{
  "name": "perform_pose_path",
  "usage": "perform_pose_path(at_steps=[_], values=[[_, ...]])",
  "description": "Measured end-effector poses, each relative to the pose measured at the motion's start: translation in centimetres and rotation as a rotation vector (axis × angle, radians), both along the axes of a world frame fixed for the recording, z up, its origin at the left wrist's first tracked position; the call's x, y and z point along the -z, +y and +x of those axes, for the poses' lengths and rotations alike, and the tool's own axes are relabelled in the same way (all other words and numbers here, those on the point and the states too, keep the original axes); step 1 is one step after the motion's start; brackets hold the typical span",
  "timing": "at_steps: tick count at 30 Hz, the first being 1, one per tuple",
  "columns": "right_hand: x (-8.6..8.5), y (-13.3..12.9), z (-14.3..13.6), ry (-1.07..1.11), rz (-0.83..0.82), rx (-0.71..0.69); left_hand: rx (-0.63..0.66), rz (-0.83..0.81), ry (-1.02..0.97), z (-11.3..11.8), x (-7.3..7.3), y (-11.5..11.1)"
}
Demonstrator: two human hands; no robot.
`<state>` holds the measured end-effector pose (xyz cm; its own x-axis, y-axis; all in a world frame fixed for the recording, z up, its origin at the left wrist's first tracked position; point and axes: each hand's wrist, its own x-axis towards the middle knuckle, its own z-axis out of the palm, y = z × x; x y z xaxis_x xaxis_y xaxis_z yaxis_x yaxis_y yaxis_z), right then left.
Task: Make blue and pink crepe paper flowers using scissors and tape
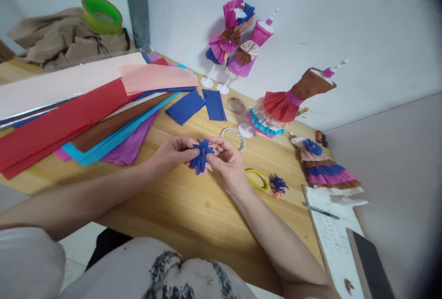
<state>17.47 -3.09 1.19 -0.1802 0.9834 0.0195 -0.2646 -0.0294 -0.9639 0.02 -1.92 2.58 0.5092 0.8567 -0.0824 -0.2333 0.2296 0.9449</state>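
A paper flower (200, 162) with blue petals over peach ones is held above the wooden table. My left hand (174, 152) pinches its left side between thumb and finger. On the other side, my right hand (226, 158) grips it with the thumb on the blue petals. Just right of my right hand lies a second blue and peach paper flower (278, 185), beside a pair of scissors or ring with a yellow loop (256, 179). Beyond my hands are two pieces of blue crepe paper (185, 106) and a roll of white tape (241, 140).
Stacked crepe paper sheets (69, 126) cover the left of the table. Small mannequins in paper dresses (281, 106) stand along the wall. Behind the stack are a bottle (137, 14) and green-cored tape (102, 14) on brown cloth. A written sheet (331, 230) with a pen lies right.
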Motion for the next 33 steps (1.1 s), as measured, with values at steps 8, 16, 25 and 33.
perform_pose_path(at_steps=[8, 16, 25, 33], values=[[-0.1, -0.1, 0.0, -0.159, 0.126, 0.006, 0.008, -0.002, 0.051, 0.0, 0.0, -0.1], [-0.6, -0.7, -0.3, -0.412, 0.246, 0.099, 0.029, 0.080, 0.108, -0.1, -0.5, -0.1], [-1.3, -1.2, -0.2, -0.622, 0.488, 0.154, -0.020, 0.049, 0.098, -0.1, -0.2, 0.1], [-0.6, -0.5, 0.2, -0.417, 0.363, 0.254, 0.036, 0.085, 0.138, -0.1, -0.9, -0.1]])
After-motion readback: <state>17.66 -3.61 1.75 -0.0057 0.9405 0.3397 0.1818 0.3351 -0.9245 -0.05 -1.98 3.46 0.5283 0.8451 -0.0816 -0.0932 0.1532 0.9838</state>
